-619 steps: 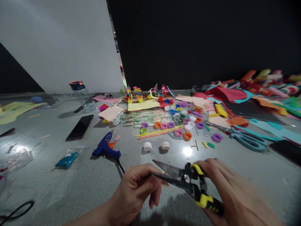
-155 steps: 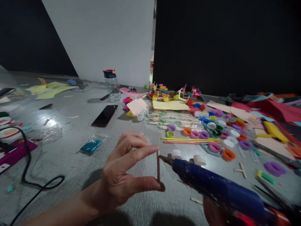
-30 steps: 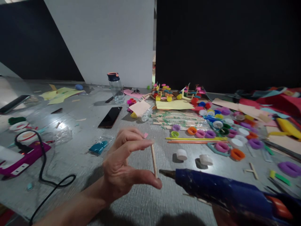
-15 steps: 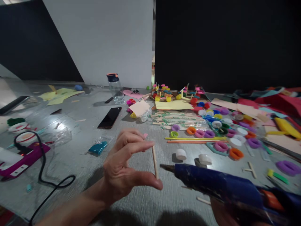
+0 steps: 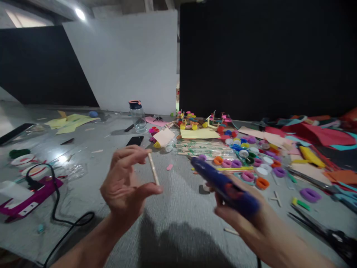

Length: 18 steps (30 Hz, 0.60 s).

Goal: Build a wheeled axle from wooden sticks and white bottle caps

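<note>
Between the thumb and index finger of my left hand (image 5: 126, 176) is a short wooden stick (image 5: 153, 169), pinched by its two ends and tilted a little. My right hand (image 5: 237, 208) grips a dark blue hot glue gun (image 5: 223, 186), slightly blurred by motion. Its nozzle points up and to the left, apart from the stick. Below the glue gun a white bottle cap (image 5: 205, 187) is partly hidden. A small pink paper piece (image 5: 169, 167) lies on the table between my hands.
A purple power strip (image 5: 30, 201) with a black cord lies at left. Behind stand a water bottle (image 5: 138, 117) and a phone (image 5: 135, 141). Colourful bottle caps (image 5: 262, 182), wrapped sticks (image 5: 203, 148) and paper sheets spread at right, with black scissors (image 5: 320, 230) nearer me.
My left hand has moved left with the stick. The glue gun has pulled back from the stick and now angles upward. The view has tilted up, showing more of the ceiling.
</note>
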### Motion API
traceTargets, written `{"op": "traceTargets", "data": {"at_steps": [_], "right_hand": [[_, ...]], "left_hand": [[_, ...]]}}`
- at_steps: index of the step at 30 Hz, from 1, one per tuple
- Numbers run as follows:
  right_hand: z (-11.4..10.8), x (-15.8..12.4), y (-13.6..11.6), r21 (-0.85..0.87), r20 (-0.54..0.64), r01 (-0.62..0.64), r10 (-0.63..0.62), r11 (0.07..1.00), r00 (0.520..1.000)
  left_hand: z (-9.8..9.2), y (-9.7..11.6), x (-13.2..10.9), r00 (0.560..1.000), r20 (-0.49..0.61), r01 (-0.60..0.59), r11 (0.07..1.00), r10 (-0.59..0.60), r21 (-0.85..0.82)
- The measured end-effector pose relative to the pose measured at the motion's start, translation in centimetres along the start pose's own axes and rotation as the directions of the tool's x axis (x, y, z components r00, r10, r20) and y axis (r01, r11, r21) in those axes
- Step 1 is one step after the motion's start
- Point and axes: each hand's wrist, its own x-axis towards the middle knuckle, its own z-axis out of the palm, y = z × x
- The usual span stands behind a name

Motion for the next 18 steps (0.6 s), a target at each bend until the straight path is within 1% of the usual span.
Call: {"op": "traceTargets", "data": {"at_steps": [1, 2, 3, 5, 8, 10, 11, 13, 14, 16, 18], "right_hand": [[0.9, 1.0, -0.5, -0.17, 0.041, 0.09, -0.085, 0.981, 0.996], [2.0, 2.1, -0.8, -0.354, 0.099, 0.133, -0.104, 0.926, 0.99], [3.2, 3.1, -0.9, -0.523, 0.15, 0.156, -0.09, 0.838, 0.985], [6.0, 5.1, -1.1, -0.59, 0.187, 0.19, -0.096, 0.785, 0.978], [10.0, 7.8, -1.3, -0.634, 0.193, 0.21, -0.111, 0.744, 0.975], [11.8, 9.3, -1.8, -0.64, 0.184, 0.212, -0.12, 0.738, 0.976], [12.3, 9.8, -2.0, -0.639, 0.181, 0.207, -0.117, 0.741, 0.976], [12.5, 10.5, -2.4, -0.633, 0.185, 0.198, -0.102, 0.748, 0.977], [12.0, 10.5, -2.4, -0.626, 0.195, 0.202, -0.1, 0.754, 0.976], [10.0, 10.0, -2.0, -0.598, 0.221, 0.228, -0.115, 0.769, 0.968], [6.6, 8.4, -1.0, -0.555, 0.242, 0.257, -0.142, 0.791, 0.96]], "left_hand": [[-0.1, 0.1, 0.3, 0.999, -0.041, -0.005, 1.0, 0.005, -0.006], [-0.2, 0.2, 0.6, 0.997, -0.07, -0.011, 1.0, 0.01, -0.013], [-0.2, 0.2, 0.7, 0.996, -0.084, -0.01, 1.0, 0.009, -0.016], [-0.2, 0.1, 0.8, 0.997, -0.081, -0.006, 1.0, 0.005, -0.011], [0.0, -0.3, 0.3, 0.999, -0.032, 0.008, 1.0, -0.007, 0.011], [0.1, -0.7, -0.2, 1.0, 0.017, 0.024, 0.999, -0.024, 0.025], [0.2, -0.9, -0.5, 0.998, 0.045, 0.033, 0.999, -0.035, 0.032], [0.3, -1.3, -1.0, 0.995, 0.093, 0.035, 0.999, -0.038, 0.032], [0.4, -1.5, -1.2, 0.993, 0.111, 0.038, 0.999, -0.041, 0.026], [0.6, -1.7, -1.7, 0.989, 0.135, 0.055, 0.998, -0.055, 0.002], [0.8, -1.7, -2.3, 0.983, 0.173, 0.065, 0.998, -0.06, -0.021]]}}
